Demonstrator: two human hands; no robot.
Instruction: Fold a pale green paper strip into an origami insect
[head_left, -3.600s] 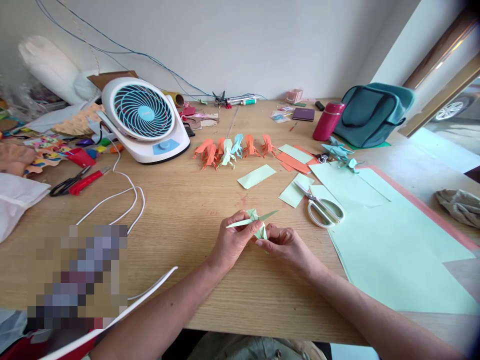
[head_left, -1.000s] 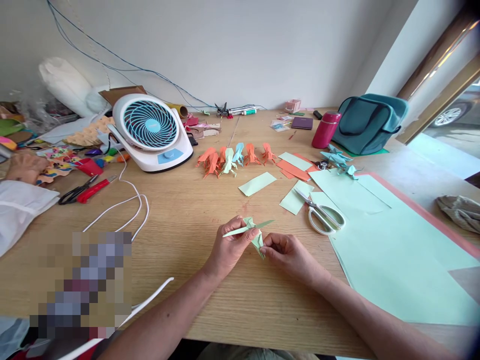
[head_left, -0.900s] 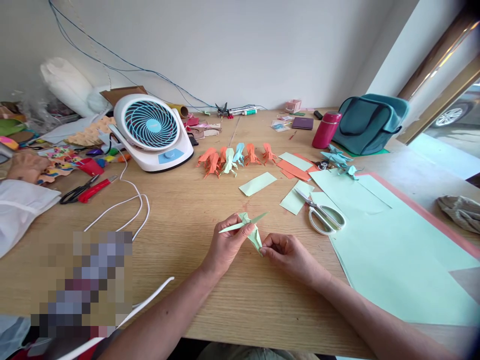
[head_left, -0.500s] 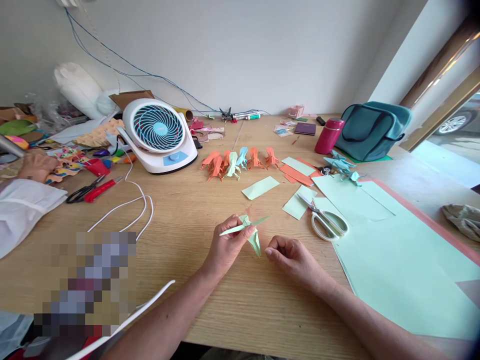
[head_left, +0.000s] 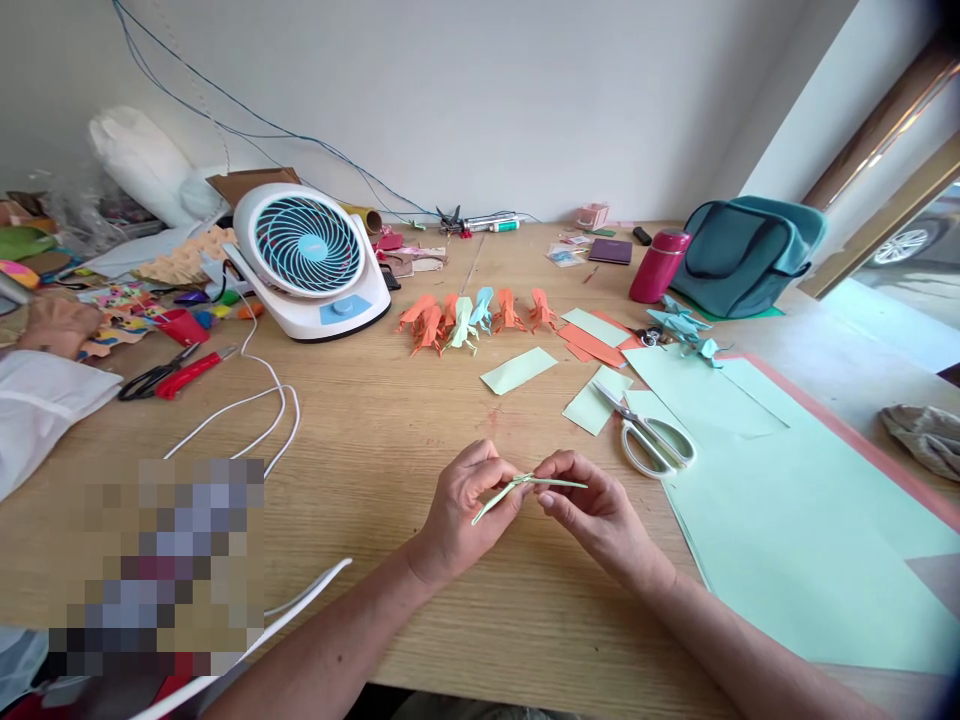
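Jutting both ways from left hand (head_left: 463, 507), folded paper (head_left: 523, 480) is pinched mid-length

No readable text or numbers.

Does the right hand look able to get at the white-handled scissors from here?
Likely yes: the scissors lie uncovered, ahead and to the right of the right hand, with nothing standing between, though that hand is at the folded green paper.
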